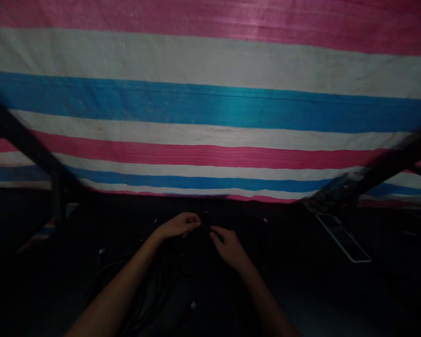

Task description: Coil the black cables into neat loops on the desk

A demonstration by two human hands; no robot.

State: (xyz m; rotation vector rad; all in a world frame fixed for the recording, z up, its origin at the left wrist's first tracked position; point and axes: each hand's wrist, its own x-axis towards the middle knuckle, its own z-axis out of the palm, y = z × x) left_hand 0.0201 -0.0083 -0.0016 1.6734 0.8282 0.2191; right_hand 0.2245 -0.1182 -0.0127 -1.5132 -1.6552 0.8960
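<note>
Near the middle of the dark surface, my left hand (181,225) has its fingers pinched together. Just to its right, my right hand (228,244) is pinched too, its fingertips pointing at the left ones. A small dark object (206,218) shows upright in the gap between them. Whatever each hand grips is too dark to make out. Coiled black cables (157,288) lie under and beside my left forearm. A cable end with a light tip (192,305) lies below the hands.
A phone-like device with a pale rim (354,260) lies at the right, beside a crumpled clear bag (331,194). Dark metal bars stand at the left (31,145) and right (389,171). A striped sheet (210,105) hangs behind. A small metallic connector (101,252) lies at the left.
</note>
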